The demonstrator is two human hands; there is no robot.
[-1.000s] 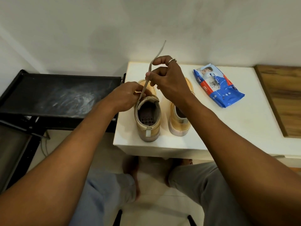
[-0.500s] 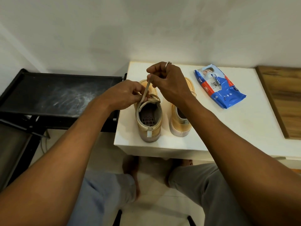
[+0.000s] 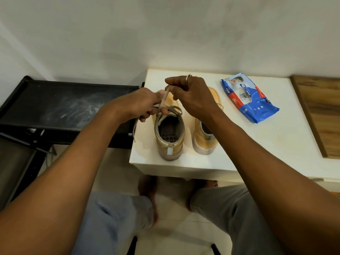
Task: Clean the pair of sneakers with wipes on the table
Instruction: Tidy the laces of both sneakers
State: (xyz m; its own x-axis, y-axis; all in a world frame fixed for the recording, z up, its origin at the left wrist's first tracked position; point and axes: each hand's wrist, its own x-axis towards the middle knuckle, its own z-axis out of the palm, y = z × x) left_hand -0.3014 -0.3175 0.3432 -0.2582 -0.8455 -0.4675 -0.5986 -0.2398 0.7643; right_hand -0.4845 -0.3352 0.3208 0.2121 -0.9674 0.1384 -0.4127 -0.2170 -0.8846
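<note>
Centrally, a pair of tan canvas sneakers with pale rubber soles [image 3: 204,142] stands side by side on the white table [image 3: 257,144], heels toward the viewer and near its front edge. A soft blue-and-red plastic pack of wipes [image 3: 250,100] lies flat beside them, apart from the shoes. Whether its flap is open cannot be told.

Handling, as judged: each shoe should be light, with a canvas upper that yields under pressure and a firmer sole and heel. The heel, or a hand slipped inside the collar, offers the steadiest hold while wiping. The flat beige shoelace [image 3: 166,94] is limp and thin, so only a fingertip pinch will control it.

Hands: the left hand [image 3: 141,103] has its fingers curled and pinches the shoelace just above the tongue of the laced sneaker [image 3: 170,133], the one closer to the black metal tray [image 3: 64,103]. The right hand [image 3: 191,96], wearing a silver ring [image 3: 188,78], pinches the same lace a little higher between thumb and forefinger, with the other fingers folded. One lace end hangs over the table's side edge. A brown wooden board [image 3: 320,115] borders the far side of the table.
</note>
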